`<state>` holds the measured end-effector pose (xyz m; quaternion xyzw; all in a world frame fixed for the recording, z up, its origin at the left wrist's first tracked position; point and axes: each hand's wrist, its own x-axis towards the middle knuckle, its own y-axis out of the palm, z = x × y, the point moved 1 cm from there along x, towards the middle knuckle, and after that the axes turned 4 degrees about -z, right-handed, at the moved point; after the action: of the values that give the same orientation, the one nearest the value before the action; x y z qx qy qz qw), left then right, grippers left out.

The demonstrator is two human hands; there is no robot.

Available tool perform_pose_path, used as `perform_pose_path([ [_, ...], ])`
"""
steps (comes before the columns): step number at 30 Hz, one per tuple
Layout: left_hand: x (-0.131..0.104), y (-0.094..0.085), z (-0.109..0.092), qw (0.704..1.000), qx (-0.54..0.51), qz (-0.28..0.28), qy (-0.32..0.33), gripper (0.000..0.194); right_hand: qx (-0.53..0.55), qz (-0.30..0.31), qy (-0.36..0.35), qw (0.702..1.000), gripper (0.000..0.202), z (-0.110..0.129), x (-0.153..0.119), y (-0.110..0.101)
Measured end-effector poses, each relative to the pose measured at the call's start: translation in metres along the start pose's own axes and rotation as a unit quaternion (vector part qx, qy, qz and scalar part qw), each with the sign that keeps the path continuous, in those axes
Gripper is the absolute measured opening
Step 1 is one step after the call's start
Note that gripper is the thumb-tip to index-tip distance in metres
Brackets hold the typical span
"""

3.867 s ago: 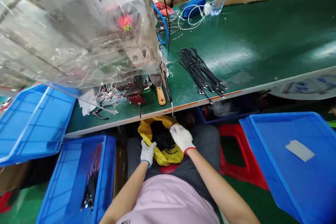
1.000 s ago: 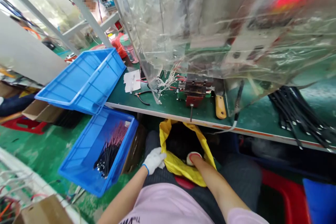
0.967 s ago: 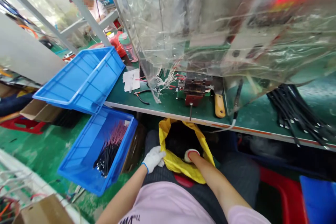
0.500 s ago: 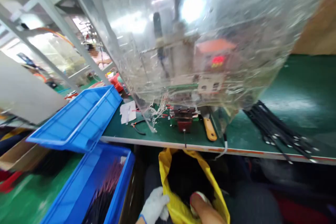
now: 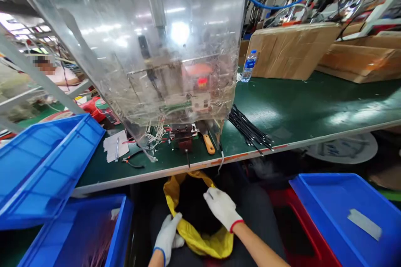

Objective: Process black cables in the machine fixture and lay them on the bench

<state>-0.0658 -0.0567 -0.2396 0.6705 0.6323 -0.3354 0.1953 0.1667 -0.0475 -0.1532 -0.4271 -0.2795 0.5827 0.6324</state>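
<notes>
A yellow bag (image 5: pixel 211 245) with a dark inside stands open below the table's front edge. My left hand (image 5: pixel 168 233), in a white glove with a blue cuff, pinches the bag's left rim. Over the right side of the bag's mouth is my right hand (image 5: pixel 222 208), gloved in white with a red cuff. Its fingers are curled together, and whatever they may hold is too small to name. On the green table (image 5: pixel 294 112) lies a bundle of black strips (image 5: pixel 249 127), to the right of a small fixture (image 5: pixel 184 137) under a clear plastic shield (image 5: pixel 175 62).
Blue bins (image 5: pixel 40 162) stand at the left; another blue bin (image 5: pixel 347 217) is at the lower right. Pliers (image 5: pixel 134 162), a wooden-handled tool (image 5: pixel 208 144), a water bottle (image 5: pixel 249 66) and cardboard (image 5: pixel 291 52) are on the table. A person (image 5: pixel 59 73) sits at the far left.
The view has swung to the right, showing the cardboard, bottle and right-hand bin. My right hand has come up out of the bag; my left hand still holds its rim.
</notes>
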Motion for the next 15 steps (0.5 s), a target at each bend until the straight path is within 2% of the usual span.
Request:
perform_pose_path([
  [3,-0.009,0.001,-0.005,0.998,-0.057,-0.010,0.005,0.038,0.040,-0.016,0.126,0.991,0.033,-0.020,-0.026,-0.033],
  [6,-0.013,-0.004,-0.009,0.997,-0.070,-0.010,0.006,0.032,0.057,-0.006,0.163,0.985,0.033,-0.038,-0.050,-0.055],
  [8,-0.013,-0.010,-0.011,0.996,-0.083,-0.023,0.011,0.026,0.069,-0.006,0.170,0.983,0.032,-0.051,-0.057,-0.061],
  [11,-0.010,-0.018,-0.010,0.994,-0.096,-0.058,0.014,0.021,0.100,0.017,0.201,0.974,0.036,-0.069,-0.050,-0.054],
  [15,-0.006,-0.023,-0.013,0.994,-0.078,-0.080,0.003,0.026,0.120,0.111,0.172,0.971,0.073,-0.073,-0.019,-0.025],
])
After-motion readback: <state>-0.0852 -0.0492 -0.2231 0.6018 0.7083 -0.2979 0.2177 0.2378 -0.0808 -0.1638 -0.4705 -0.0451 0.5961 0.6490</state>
